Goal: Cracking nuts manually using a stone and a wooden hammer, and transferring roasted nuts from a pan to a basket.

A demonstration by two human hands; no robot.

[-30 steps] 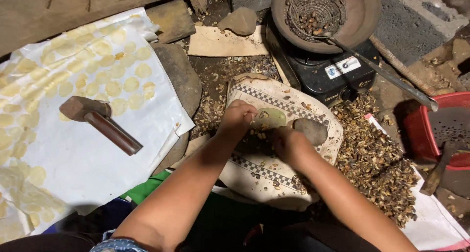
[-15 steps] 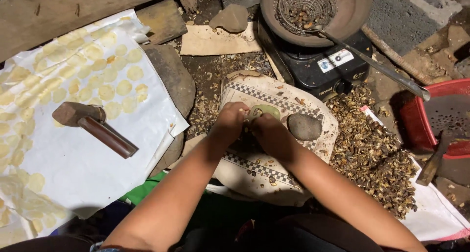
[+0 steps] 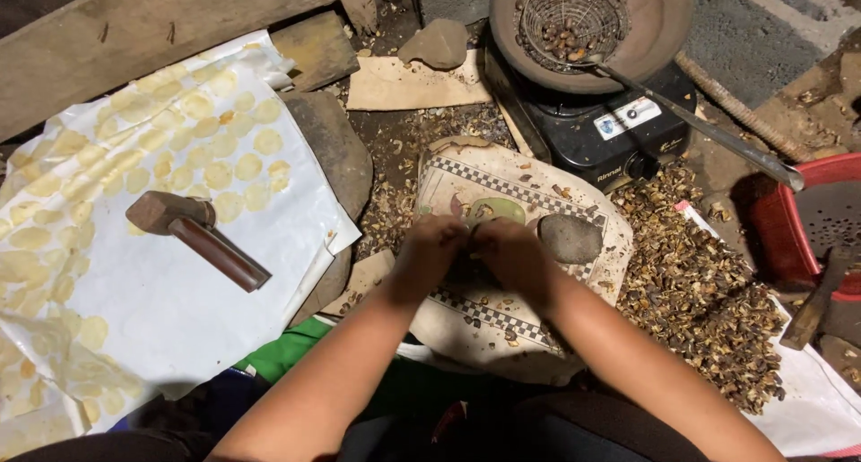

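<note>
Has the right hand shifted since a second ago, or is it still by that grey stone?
Yes. The right hand has moved left, away from the grey stone on the printed sack, and now meets the left hand.

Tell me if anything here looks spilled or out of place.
Broken brown shells lie heaped loose on the ground right of the printed sack, spreading toward the stove. A wooden mallet lies on the white sheet among the flattened yellow discs.

A wooden mallet (image 3: 193, 235) lies on a white sheet (image 3: 161, 309) dotted with pale flattened discs (image 3: 235, 170); a red basin (image 3: 807, 220) sits beside a heap of broken shells (image 3: 700, 292).
</note>
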